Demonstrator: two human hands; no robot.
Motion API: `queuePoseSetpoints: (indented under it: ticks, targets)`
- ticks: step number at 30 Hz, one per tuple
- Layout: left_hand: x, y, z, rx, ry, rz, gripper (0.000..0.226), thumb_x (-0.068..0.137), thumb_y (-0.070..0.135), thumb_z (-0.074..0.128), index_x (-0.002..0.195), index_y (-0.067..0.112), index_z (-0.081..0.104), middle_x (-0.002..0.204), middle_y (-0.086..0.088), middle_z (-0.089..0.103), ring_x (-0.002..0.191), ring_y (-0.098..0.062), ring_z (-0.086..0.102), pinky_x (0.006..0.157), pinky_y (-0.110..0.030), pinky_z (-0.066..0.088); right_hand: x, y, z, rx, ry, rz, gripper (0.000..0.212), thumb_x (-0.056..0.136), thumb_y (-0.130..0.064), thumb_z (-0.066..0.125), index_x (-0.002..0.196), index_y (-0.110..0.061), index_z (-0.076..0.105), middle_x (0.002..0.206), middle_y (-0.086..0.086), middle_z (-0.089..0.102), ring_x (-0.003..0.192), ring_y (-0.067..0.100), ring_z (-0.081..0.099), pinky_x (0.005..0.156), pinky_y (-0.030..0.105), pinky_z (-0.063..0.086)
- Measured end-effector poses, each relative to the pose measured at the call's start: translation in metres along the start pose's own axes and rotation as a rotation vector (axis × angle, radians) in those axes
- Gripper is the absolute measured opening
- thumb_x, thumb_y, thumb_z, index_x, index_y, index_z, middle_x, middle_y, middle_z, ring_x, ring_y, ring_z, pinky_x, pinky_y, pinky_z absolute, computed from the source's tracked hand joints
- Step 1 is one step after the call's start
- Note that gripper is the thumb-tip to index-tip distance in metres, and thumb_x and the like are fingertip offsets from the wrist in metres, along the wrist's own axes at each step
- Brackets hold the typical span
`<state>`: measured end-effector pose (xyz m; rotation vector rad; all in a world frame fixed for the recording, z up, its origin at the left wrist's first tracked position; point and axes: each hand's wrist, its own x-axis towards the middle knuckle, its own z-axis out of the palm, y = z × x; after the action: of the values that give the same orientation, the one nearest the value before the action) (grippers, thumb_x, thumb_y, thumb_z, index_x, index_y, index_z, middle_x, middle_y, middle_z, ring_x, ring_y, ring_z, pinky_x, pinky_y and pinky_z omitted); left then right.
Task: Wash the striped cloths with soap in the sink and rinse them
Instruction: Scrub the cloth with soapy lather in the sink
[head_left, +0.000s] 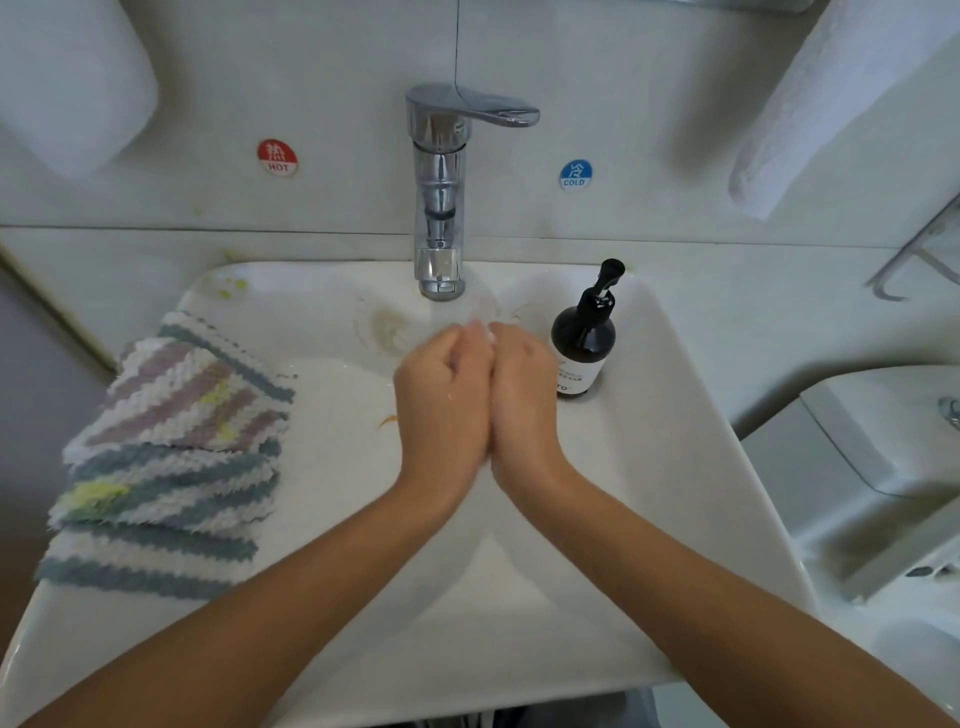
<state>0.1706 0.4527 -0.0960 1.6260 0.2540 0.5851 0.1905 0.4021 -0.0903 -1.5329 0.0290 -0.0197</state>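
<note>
Several striped cloths (171, 467) lie stacked on the left rim of the white sink (660, 467); the top one is pink and white, those below are grey-blue and white, and some carry yellow stains. My left hand (441, 405) and my right hand (524, 400) are pressed side by side over the basin under the chrome faucet (440, 208), fingers curled, holding nothing. A faint blur of water shows at the fingertips. A dark pump soap bottle (584, 345) stands on the sink just right of my right hand.
The drain (389, 330) lies behind my left hand. Hot (277, 157) and cold (575, 174) stickers flank the faucet on the wall. A white towel (831, 104) hangs at the upper right, and a toilet (883, 467) stands to the right.
</note>
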Motion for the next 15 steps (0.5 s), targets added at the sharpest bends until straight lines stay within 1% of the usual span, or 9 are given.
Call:
queuePoseSetpoints:
  ticks: [2,4,5,7,8,9,10,12,15]
  targets:
    - [0.019,-0.001,-0.005,-0.051,0.065,-0.062,0.045,0.099,0.017,0.05,0.056,0.012,0.037,0.047,0.006,0.034,0.049,-0.01,0.033,0.051,-0.03,0.03,-0.016,0.004,0.006,0.024,-0.028,-0.033,0.037,0.096,-0.011,0.047,0.061,-0.017,0.036,0.054,-0.006,0.034,0.055,0.009,0.033,0.052,0.027,0.03]
    - [0.016,-0.004,-0.009,-0.035,0.071,-0.033,0.043,0.099,0.02,0.05,0.058,0.009,0.039,0.05,0.002,0.036,0.051,-0.012,0.034,0.052,-0.032,0.031,-0.013,0.005,0.01,0.033,-0.044,-0.021,0.036,0.095,-0.012,0.049,0.061,-0.016,0.039,0.054,-0.003,0.034,0.056,0.011,0.034,0.053,0.028,0.029]
    - [0.005,-0.005,-0.009,-0.001,0.048,0.007,0.043,0.097,0.024,0.05,0.059,0.009,0.039,0.051,0.001,0.037,0.052,-0.013,0.035,0.052,-0.032,0.032,-0.005,0.003,0.01,0.048,-0.036,0.01,0.035,0.094,-0.009,0.048,0.061,-0.016,0.038,0.053,-0.003,0.032,0.054,0.011,0.033,0.052,0.027,0.029]
    - [-0.017,-0.004,-0.007,0.047,-0.041,0.072,0.042,0.094,0.03,0.047,0.057,0.012,0.037,0.051,0.003,0.036,0.052,-0.012,0.035,0.05,-0.031,0.033,0.012,0.002,0.005,0.073,-0.012,0.04,0.036,0.091,0.0,0.044,0.06,-0.016,0.033,0.051,-0.006,0.026,0.046,0.007,0.026,0.045,0.022,0.028]
    - [-0.021,-0.003,-0.006,0.053,-0.074,0.085,0.041,0.093,0.03,0.046,0.056,0.013,0.037,0.05,0.005,0.036,0.051,-0.011,0.034,0.05,-0.031,0.033,0.014,0.004,0.002,0.051,-0.007,0.025,0.035,0.091,0.003,0.043,0.061,-0.014,0.033,0.051,-0.006,0.027,0.043,0.005,0.025,0.042,0.018,0.027]
    - [-0.018,-0.003,-0.005,0.051,-0.079,0.079,0.042,0.093,0.029,0.047,0.056,0.011,0.038,0.05,0.004,0.036,0.05,-0.011,0.034,0.049,-0.031,0.032,0.008,0.005,0.0,0.008,-0.01,0.001,0.032,0.093,0.001,0.042,0.063,-0.011,0.038,0.053,-0.005,0.032,0.042,0.005,0.029,0.041,0.016,0.029]
    - [-0.008,-0.004,-0.004,0.037,-0.049,0.051,0.044,0.095,0.027,0.049,0.057,0.006,0.039,0.051,0.001,0.036,0.05,-0.011,0.033,0.049,-0.03,0.031,0.0,0.007,-0.001,-0.027,-0.017,-0.025,0.029,0.095,-0.002,0.043,0.066,-0.008,0.043,0.056,-0.004,0.038,0.044,0.004,0.035,0.044,0.017,0.033]
    - [0.015,-0.004,-0.005,-0.021,0.035,-0.021,0.045,0.098,0.018,0.05,0.058,0.001,0.038,0.05,-0.001,0.035,0.049,-0.012,0.032,0.049,-0.03,0.029,-0.017,0.009,0.004,0.005,-0.029,-0.039,0.033,0.097,-0.009,0.046,0.064,-0.009,0.043,0.056,-0.004,0.038,0.05,0.006,0.036,0.048,0.022,0.032]
    - [0.015,-0.007,-0.009,-0.008,0.052,-0.006,0.045,0.099,0.019,0.05,0.056,0.011,0.04,0.046,0.007,0.037,0.048,-0.009,0.035,0.049,-0.028,0.032,-0.009,0.009,0.01,0.061,-0.054,0.007,0.037,0.096,-0.011,0.048,0.06,-0.011,0.041,0.053,-0.003,0.038,0.054,0.011,0.037,0.052,0.027,0.032]
